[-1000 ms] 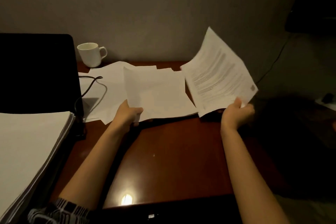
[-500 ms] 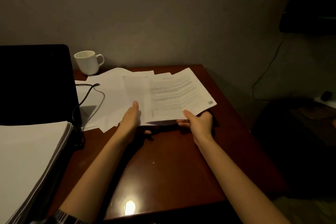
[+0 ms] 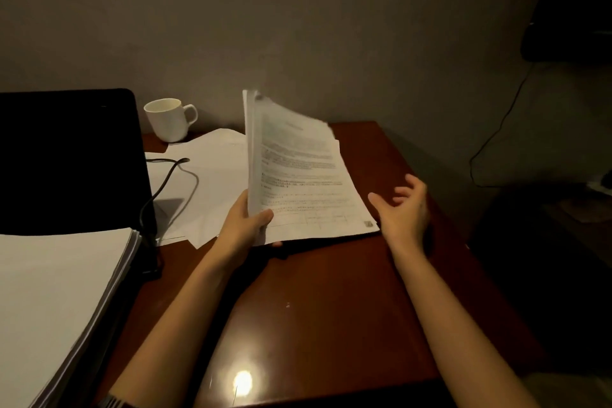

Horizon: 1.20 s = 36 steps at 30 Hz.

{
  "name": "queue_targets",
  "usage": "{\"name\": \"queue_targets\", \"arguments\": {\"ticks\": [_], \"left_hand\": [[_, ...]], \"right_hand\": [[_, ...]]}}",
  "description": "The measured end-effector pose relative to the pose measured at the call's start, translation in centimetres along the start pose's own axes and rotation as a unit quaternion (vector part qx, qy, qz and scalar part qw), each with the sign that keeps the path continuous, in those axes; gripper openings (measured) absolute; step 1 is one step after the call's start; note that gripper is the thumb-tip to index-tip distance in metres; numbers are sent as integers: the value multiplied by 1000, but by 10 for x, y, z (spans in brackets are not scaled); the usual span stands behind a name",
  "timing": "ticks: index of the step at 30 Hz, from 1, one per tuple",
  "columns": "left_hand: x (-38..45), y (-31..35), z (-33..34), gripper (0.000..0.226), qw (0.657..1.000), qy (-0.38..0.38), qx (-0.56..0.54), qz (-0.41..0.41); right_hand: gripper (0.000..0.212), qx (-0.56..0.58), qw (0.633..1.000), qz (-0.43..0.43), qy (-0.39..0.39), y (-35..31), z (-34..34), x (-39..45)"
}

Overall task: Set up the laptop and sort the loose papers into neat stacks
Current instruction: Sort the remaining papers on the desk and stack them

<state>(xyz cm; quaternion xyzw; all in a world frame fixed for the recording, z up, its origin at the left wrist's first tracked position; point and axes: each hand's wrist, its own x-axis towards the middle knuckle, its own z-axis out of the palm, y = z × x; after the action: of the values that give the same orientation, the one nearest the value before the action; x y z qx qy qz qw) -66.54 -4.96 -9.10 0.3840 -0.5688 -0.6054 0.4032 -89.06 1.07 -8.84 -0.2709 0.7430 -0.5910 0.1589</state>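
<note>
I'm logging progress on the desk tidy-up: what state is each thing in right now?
Left hand: grips the gathered sheets at their lower corner.
Right hand: open, beside the sheets, holding nothing.
Gathered sheets: lifted and tilted, printed side showing.
Loose papers: spread flat, unsorted.
Tall stack: squared up.
Laptop: screen dark.
Mug: upright.
Cable: lying across the loose papers.

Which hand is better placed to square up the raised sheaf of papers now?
The right hand, probably. It is free, fingers relaxed, just beside the sheaf's right edge. The left hand already grips the sheaf's lower left corner and has to hold it.
</note>
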Motion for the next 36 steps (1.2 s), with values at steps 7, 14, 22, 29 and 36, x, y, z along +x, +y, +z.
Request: {"name": "queue_targets", "arguments": {"ticks": [7,14,22,29,36], "left_hand": [[-7,8,12,37,994,-38,55,91],[-1,20,27,24,957,115,149,220],[2,25,21,22,942,167,175,234],[-8,14,28,20,943,191,130,239],[-12,8,29,29,926,236,124,269]], "right_hand": [[75,160,947,29,-278,-7,-22,35],[15,271,939,-99,-187,-31,-19,19],[14,254,948,-120,-151,-20,-20,2],[12,202,946,-157,-200,-21,-17,-7],[8,210,956,-140,-151,-27,-3,-15]]}}
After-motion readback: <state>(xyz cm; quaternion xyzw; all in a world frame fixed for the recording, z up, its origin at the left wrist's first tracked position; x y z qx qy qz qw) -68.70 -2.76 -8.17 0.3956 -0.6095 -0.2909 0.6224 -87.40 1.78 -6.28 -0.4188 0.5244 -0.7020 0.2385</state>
